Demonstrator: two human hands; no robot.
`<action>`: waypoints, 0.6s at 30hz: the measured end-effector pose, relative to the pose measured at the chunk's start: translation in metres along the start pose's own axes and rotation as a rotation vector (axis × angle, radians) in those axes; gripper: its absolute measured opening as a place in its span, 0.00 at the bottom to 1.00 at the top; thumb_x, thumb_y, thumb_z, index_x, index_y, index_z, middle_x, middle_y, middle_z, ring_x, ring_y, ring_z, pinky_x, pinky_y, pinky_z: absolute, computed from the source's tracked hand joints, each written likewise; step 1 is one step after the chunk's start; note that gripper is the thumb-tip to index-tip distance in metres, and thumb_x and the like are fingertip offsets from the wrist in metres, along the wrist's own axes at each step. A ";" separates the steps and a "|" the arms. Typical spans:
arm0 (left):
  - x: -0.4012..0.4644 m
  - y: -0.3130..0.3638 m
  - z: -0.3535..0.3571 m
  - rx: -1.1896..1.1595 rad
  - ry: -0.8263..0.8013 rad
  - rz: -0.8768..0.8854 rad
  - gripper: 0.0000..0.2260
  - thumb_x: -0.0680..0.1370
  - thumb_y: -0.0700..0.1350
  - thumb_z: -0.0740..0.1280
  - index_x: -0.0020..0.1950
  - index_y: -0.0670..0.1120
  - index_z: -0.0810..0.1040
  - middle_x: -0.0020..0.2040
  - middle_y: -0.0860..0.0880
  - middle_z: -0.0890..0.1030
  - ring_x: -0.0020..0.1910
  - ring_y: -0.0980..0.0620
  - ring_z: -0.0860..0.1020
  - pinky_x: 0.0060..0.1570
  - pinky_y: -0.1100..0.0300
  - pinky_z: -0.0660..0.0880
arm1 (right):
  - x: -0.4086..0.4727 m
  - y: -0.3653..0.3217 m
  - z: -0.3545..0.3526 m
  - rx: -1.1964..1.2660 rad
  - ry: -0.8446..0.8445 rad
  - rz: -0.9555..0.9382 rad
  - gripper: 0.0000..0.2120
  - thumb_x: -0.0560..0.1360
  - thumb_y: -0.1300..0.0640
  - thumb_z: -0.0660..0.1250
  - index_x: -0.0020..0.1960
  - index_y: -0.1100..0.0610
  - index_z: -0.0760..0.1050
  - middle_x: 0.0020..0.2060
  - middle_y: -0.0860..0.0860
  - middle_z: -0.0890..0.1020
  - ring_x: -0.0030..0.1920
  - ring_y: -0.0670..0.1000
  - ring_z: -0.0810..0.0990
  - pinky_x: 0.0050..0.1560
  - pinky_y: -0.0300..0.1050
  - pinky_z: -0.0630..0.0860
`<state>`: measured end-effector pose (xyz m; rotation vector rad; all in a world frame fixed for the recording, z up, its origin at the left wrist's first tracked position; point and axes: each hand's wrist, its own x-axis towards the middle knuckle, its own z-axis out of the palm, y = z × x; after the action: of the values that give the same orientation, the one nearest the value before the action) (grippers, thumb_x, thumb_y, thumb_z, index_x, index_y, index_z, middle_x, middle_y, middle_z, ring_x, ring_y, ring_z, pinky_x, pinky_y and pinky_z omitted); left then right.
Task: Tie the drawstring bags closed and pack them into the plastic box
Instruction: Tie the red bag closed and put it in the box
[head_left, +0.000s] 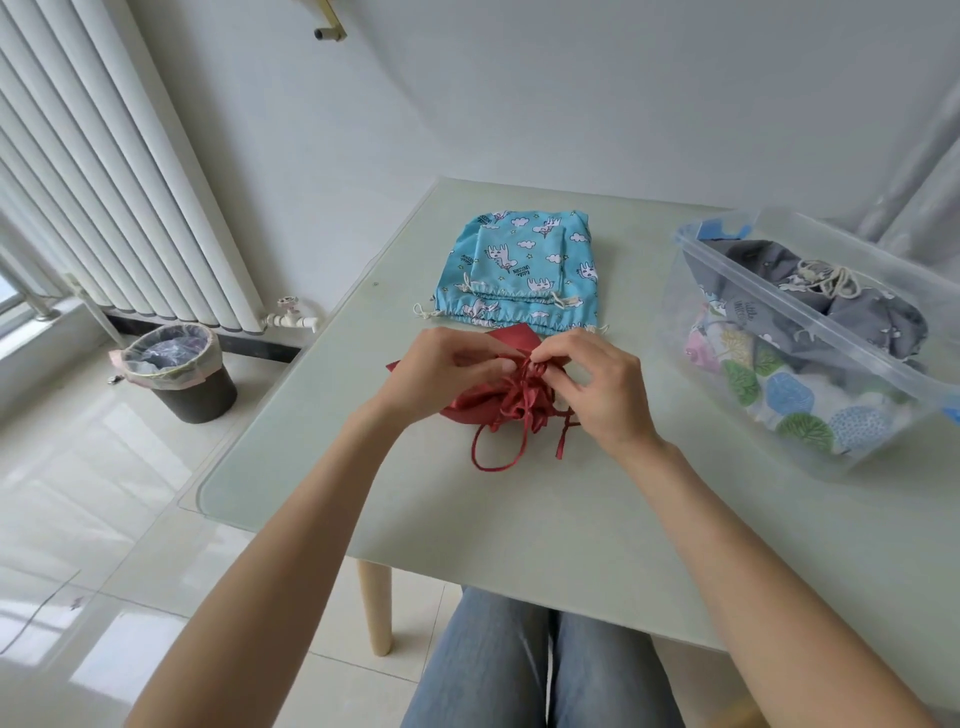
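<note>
Red bag's (491, 402) gathered neck pinched between fingers (545, 358) of both hands

A pale glass-topped table (519, 519) is standing against a plain white wall (519, 104). Far to the left of the hands, a white ribbed radiator (104, 171) is rising above a lined dark bin (182, 371); daylight is gleaming off glossy floor tiles (104, 467).
</note>
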<state>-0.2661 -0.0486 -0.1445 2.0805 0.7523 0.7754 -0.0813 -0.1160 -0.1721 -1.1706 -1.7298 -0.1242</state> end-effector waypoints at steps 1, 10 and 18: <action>-0.002 0.001 -0.001 -0.037 0.020 0.009 0.06 0.73 0.42 0.71 0.49 0.50 0.83 0.38 0.57 0.84 0.38 0.59 0.82 0.43 0.67 0.77 | -0.001 0.001 0.000 0.023 -0.016 0.017 0.05 0.69 0.67 0.72 0.44 0.61 0.80 0.39 0.51 0.83 0.43 0.46 0.79 0.47 0.43 0.77; -0.013 -0.012 0.007 -0.018 0.261 -0.124 0.06 0.75 0.45 0.70 0.39 0.54 0.81 0.36 0.52 0.84 0.36 0.55 0.82 0.41 0.57 0.79 | -0.008 0.008 -0.004 0.501 -0.008 0.674 0.04 0.72 0.60 0.70 0.40 0.53 0.78 0.33 0.44 0.82 0.37 0.43 0.79 0.43 0.40 0.78; -0.027 -0.010 0.006 0.192 0.356 -0.030 0.03 0.74 0.41 0.70 0.42 0.47 0.83 0.34 0.54 0.81 0.33 0.64 0.75 0.36 0.75 0.66 | -0.011 0.013 -0.006 0.547 -0.041 0.855 0.04 0.74 0.61 0.68 0.41 0.55 0.77 0.37 0.53 0.81 0.39 0.50 0.80 0.36 0.41 0.78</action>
<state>-0.2815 -0.0651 -0.1632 2.1182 1.0854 1.1116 -0.0675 -0.1192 -0.1829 -1.3741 -1.0567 0.8379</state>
